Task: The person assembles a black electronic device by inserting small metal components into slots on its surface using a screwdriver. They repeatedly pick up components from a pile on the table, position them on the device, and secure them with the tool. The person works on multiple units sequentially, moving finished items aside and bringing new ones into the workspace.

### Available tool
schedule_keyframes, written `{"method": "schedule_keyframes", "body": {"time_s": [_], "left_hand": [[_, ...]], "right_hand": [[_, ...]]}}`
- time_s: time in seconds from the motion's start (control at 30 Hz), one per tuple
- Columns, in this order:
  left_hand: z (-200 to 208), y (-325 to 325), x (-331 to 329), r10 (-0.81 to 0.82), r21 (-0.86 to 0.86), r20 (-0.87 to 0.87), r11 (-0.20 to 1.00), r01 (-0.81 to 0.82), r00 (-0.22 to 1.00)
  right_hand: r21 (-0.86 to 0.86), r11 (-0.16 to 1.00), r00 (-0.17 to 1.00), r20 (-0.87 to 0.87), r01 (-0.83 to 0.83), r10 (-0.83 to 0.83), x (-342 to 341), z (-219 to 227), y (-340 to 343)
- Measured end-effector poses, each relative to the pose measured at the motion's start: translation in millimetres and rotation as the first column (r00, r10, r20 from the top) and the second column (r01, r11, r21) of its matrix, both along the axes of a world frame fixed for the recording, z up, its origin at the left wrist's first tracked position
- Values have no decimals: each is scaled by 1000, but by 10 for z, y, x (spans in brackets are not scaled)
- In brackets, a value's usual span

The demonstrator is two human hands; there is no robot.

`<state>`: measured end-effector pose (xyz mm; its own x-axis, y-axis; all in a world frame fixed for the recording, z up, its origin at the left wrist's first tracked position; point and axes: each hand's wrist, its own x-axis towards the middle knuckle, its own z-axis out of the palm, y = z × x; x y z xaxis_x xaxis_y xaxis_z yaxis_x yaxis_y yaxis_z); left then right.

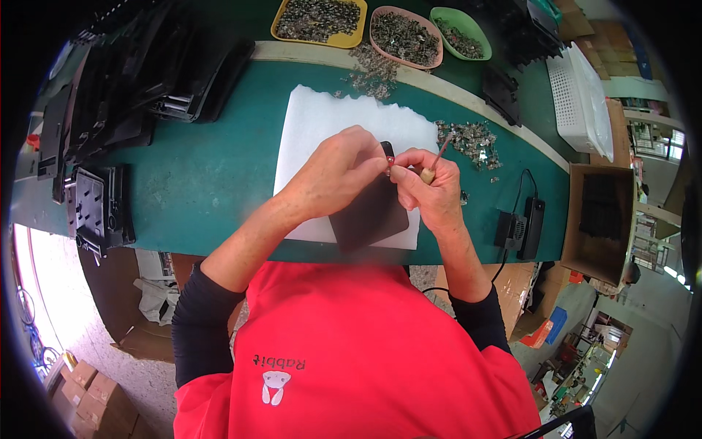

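Note:
A flat black plastic piece (369, 216) lies on a white foam sheet (306, 135) in front of me, its narrow far end partly hidden by my fingers. My left hand (338, 172) is closed at that narrow end, thumb and fingers pinched together. Its fingertips meet those of my right hand (433, 189) around a tiny reddish, shiny bit (390, 161) too small to name. Tucked in my right hand is a slim tool with a tan, wood-like handle (428, 175) and a thin shaft pointing up and right.
Small metal clips (472, 143) lie heaped right of the foam. Yellow (358, 36), pink (439, 55) and green (479, 33) trays of small parts stand behind. Black plastic housings (102, 205) crowd the left. A black adapter (532, 227) and cable sit at right, beside an open carton (578, 241).

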<state>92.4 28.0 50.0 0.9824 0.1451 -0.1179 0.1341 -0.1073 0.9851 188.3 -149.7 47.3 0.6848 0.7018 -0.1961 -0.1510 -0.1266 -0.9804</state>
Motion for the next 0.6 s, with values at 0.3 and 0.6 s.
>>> {"method": "schedule_keyframes", "body": {"time_s": [0.3,0.6], "left_hand": [[-140,-104,-122,71,647,247,730,-219,966],[-204,-220,-210,47,749,83,656,-93,995]], "right_hand": [[-236,970,996,79,65,-47,159,125,3],[-522,850,876,379,-64,299,354,5,91]]}}
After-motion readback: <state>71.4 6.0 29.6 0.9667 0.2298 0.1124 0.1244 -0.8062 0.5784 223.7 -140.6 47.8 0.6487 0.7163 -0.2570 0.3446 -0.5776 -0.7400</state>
